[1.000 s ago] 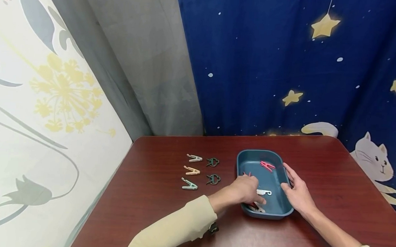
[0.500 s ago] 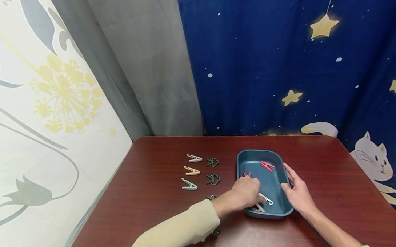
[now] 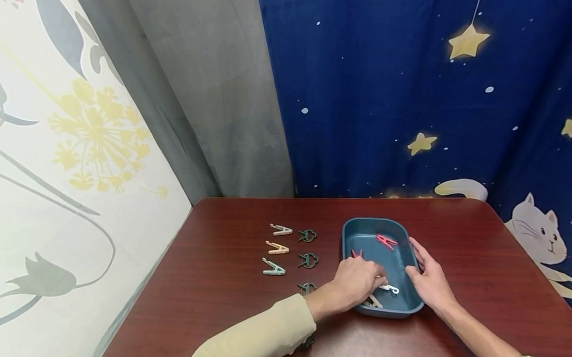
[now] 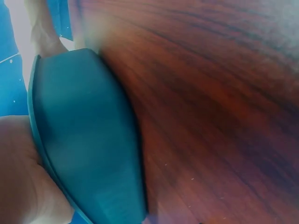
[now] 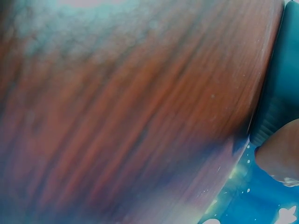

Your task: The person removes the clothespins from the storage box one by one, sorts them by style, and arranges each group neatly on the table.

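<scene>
My left hand (image 3: 358,281) reaches over the near left side of the blue plastic tray (image 3: 395,311), fingers bent down inside it. Its thumb and fingertips meet at a white clothespin (image 3: 390,289), whose hooked end points right; the other end is hidden under the fingers. My right hand (image 3: 431,281) holds the tray's right wall, thumb over the rim and fingers along the outside. A red clothespin (image 3: 386,241) lies at the tray's far end, and tips of another red one (image 3: 357,253) show beyond my left knuckles. Pale clothespins (image 3: 373,301) lie near the front corner.
Left of the tray, a column holds a white clothespin (image 3: 281,230), a peach one (image 3: 277,248) and a light-blue one (image 3: 274,268). Beside it runs a column of several dark green clips (image 3: 308,260), partly covered by my left sleeve (image 3: 262,330). Curtains hang behind the table (image 3: 237,213).
The white clothespin in the tray has turned and shifted slightly right under my left hand, whose fingers have drawn together. My right hand stays on the tray wall.
</scene>
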A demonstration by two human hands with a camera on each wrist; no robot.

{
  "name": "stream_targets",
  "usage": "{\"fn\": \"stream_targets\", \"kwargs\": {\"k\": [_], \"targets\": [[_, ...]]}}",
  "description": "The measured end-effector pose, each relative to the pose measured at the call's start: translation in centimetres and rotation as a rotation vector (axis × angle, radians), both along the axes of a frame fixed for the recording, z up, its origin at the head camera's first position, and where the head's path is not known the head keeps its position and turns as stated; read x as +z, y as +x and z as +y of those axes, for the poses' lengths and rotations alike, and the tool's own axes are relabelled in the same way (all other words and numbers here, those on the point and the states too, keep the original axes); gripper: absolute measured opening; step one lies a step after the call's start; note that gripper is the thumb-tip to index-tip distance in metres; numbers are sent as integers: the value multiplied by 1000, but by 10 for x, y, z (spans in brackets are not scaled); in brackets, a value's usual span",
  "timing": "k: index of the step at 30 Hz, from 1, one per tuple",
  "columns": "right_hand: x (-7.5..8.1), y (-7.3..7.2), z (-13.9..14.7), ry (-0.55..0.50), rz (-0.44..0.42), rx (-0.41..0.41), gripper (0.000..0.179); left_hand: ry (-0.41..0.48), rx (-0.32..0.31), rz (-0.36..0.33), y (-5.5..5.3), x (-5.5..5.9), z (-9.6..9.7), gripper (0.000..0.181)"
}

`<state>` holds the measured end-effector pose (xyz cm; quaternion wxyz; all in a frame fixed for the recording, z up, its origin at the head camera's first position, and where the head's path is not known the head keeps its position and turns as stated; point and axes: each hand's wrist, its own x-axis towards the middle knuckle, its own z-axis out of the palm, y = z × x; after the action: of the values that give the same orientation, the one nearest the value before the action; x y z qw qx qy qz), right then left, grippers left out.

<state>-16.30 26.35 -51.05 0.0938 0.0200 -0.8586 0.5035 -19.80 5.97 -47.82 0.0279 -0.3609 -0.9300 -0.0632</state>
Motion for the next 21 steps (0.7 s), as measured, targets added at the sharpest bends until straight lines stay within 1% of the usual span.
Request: {"fn": "stream_targets", "kwargs": {"k": [3,9,15,17,21], "targets": [[0,0,0,-3,2,3,72,60,-25,0,-1,-3,-2,16],[-1,0,0,-8,15,5,72,178,-73,-11,-3,-6,-6,13],[-1,0,1,-6,2,-1,72,220,-100,-4,-4,-8,-7,10],[-1,0,1,-4,-7,0,72,234,-104,10,-4,-8,-7,10],[-1,0,0,-1,-7,1,72,282,-115,15,-5,-10,-8,9]]}}
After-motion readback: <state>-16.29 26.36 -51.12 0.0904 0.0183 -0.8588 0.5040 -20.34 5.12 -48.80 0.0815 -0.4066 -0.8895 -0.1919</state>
